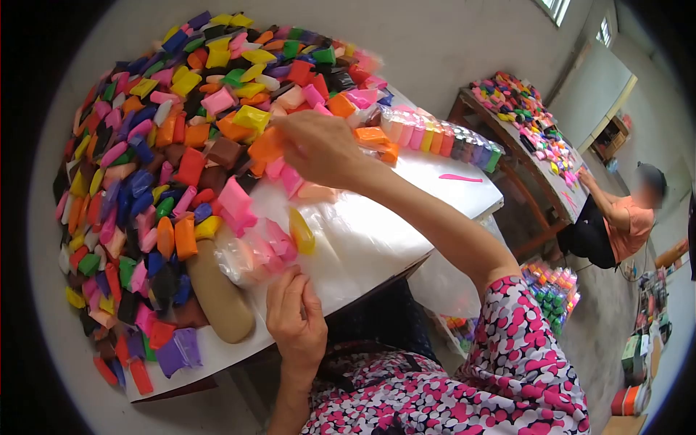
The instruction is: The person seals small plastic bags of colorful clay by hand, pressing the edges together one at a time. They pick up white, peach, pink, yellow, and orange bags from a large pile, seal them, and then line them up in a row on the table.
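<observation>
My left hand (296, 322) pinches the edge of a clear plastic bag (243, 261) near the table's front edge. Pink and peach packets (272, 243) show through the film, and a yellow packet (301, 232) sits at its right side. Farther back, my right hand (322, 148) has its fingers closed on an orange packet (267, 145) at the edge of the big heap of small coloured packets (174, 130). Left of the bag lies a long tan rounded object (217, 293).
A filled clear pack of coloured packets (442, 138) lies at the back right of the white table (377, 246), near a pink plastic strip (460, 178). A co-worker (623, 217) sits at another heaped table (525, 138). Filled packs (551, 293) are on the floor.
</observation>
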`<act>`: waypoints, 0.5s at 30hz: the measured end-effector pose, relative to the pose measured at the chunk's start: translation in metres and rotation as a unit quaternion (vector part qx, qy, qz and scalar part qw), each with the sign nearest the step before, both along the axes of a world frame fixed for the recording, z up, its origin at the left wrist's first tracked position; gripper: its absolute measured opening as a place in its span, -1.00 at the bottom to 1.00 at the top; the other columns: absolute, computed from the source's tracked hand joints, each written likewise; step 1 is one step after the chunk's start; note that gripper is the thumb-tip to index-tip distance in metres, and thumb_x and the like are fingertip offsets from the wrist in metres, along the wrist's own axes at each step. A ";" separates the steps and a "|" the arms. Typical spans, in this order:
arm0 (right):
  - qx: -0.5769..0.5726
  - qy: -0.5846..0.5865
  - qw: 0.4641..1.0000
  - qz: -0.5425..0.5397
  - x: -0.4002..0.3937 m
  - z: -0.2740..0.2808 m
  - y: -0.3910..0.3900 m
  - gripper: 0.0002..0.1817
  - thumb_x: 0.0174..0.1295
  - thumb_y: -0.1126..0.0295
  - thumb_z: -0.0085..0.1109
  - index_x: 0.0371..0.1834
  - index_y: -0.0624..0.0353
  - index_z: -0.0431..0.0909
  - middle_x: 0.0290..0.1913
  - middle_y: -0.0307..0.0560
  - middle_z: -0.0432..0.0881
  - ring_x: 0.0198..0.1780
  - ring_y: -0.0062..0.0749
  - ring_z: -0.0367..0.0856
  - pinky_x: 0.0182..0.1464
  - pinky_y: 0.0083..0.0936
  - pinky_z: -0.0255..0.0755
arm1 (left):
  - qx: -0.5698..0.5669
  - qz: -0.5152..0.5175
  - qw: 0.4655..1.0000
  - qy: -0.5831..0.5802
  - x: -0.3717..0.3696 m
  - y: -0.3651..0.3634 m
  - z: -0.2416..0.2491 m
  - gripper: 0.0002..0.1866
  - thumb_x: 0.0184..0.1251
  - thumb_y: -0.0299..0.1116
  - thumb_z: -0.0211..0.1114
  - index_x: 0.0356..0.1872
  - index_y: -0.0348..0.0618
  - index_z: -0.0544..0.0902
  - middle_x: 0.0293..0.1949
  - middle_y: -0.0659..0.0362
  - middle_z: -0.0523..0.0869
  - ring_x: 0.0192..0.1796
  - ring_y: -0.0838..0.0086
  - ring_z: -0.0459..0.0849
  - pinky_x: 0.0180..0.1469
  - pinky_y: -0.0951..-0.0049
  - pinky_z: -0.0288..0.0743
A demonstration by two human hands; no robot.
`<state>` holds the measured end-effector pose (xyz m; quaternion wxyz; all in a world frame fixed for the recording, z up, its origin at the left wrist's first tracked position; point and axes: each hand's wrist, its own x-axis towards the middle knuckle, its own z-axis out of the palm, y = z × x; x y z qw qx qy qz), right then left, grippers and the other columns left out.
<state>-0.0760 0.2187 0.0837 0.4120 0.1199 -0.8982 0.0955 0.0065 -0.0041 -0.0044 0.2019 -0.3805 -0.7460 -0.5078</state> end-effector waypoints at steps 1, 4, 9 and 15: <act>-0.104 -0.019 0.994 0.018 0.017 0.002 0.003 -0.72 0.13 0.48 0.10 -0.09 0.32 0.55 -0.36 -0.14 0.58 -0.34 -0.32 0.54 -0.24 -0.37 0.45 | 0.006 0.000 1.000 -0.008 0.000 -0.001 0.001 -0.84 0.24 -0.65 0.24 -0.16 -0.38 0.64 -0.10 -0.09 0.68 -0.10 0.06 0.67 0.01 0.22 0.54; -0.379 -0.086 0.920 0.048 0.082 0.002 0.005 -0.68 0.26 0.40 0.04 -0.01 0.35 0.58 -0.44 -0.28 0.47 -0.43 -0.60 0.40 -0.37 -0.58 0.33 | 0.044 -0.051 0.997 -0.042 0.000 -0.005 0.000 -0.76 0.25 -0.65 0.23 -0.06 -0.35 0.63 -0.07 -0.05 0.68 -0.11 0.17 0.69 -0.02 0.29 0.57; -0.598 -0.228 0.765 0.068 0.164 -0.026 -0.025 -0.63 0.36 0.37 -0.07 0.04 0.42 0.59 -0.27 -0.19 0.61 -0.34 -0.65 0.47 -0.29 -0.67 0.40 | 0.076 -0.154 0.972 -0.160 0.028 0.013 0.017 -0.60 0.28 -0.64 0.23 0.16 -0.33 0.51 -0.07 0.01 0.66 -0.24 0.37 0.66 -0.19 0.43 0.57; -0.597 -0.226 0.767 0.072 0.184 -0.045 -0.045 -0.67 0.47 0.35 -0.08 0.05 0.38 0.56 -0.23 -0.20 0.62 -0.28 -0.71 0.52 -0.25 -0.69 0.48 | 0.036 -0.206 0.959 -0.191 0.028 0.026 0.004 -0.64 0.37 -0.50 0.26 0.15 -0.35 0.49 -0.22 0.02 0.66 -0.36 0.39 0.64 -0.27 0.44 0.55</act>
